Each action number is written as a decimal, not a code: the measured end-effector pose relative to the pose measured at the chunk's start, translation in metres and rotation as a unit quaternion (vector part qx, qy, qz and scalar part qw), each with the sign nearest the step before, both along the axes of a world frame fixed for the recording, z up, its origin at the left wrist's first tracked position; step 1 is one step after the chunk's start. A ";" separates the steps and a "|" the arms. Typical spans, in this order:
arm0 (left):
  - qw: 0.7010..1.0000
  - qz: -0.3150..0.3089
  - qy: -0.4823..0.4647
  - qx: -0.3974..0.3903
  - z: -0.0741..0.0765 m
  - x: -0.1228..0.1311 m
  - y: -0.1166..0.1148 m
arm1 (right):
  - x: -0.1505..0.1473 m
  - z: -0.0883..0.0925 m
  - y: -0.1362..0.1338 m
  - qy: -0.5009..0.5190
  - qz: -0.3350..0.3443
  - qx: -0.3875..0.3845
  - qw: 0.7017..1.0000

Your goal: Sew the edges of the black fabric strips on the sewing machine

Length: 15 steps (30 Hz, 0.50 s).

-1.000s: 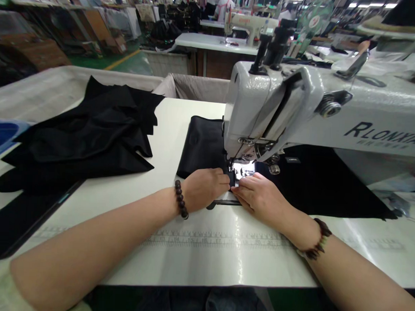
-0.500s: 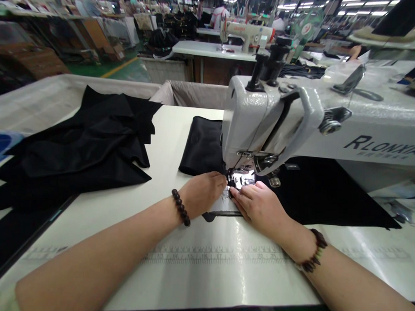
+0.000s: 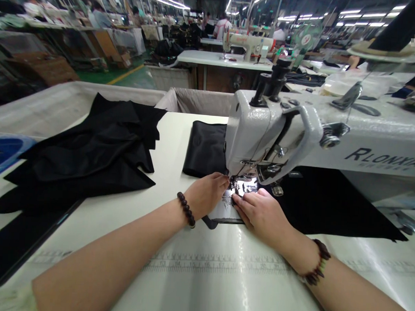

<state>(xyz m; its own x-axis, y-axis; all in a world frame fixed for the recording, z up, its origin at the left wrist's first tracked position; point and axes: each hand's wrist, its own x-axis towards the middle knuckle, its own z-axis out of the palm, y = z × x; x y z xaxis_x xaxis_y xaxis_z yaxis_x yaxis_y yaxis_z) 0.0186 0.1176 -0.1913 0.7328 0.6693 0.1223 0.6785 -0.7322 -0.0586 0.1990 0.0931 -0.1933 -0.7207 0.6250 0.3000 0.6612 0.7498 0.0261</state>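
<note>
My left hand (image 3: 211, 195), with a dark bead bracelet, is closed beside the needle area, its fingertips pressed together at the edge of a folded black fabric piece (image 3: 206, 148). Opposite, my right hand (image 3: 260, 212) has its fingers bent and drawn together, fingertips down by the presser foot (image 3: 235, 187). Whatever lies under those fingertips is too small and dark to make out. Both hands rest low at the metal needle plate (image 3: 226, 209), under the head of a white sewing machine (image 3: 249, 129). The fingertips of my left hand are partly hidden by the machine.
A heap of black cut fabric (image 3: 102, 147) lies on the table at left, by a blue bin (image 3: 13, 155). More black fabric (image 3: 321, 205) spreads under the machine arm. Grey cloth-lined bins (image 3: 128, 93) border the far edge. Another sewing machine (image 3: 248, 44) and people stand beyond.
The whole view has shifted, so the table and machine sit slightly lower and further right. Both hands stay at the needle plate, with little visible movement against it.
</note>
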 end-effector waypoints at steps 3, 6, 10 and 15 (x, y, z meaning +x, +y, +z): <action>1.000 -0.007 0.006 0.001 0.002 0.000 -0.002 | 0.001 0.000 0.000 0.003 0.002 0.003 1.000; 1.000 -0.017 0.009 0.006 0.002 0.000 -0.005 | 0.000 0.001 -0.001 0.016 0.008 0.019 1.000; 0.999 -0.027 0.009 0.023 -0.005 0.000 -0.007 | -0.002 0.002 -0.002 0.035 0.023 0.045 0.998; 0.999 -0.010 -0.013 0.035 -0.006 -0.004 -0.010 | -0.003 0.001 0.000 0.038 0.054 0.080 0.995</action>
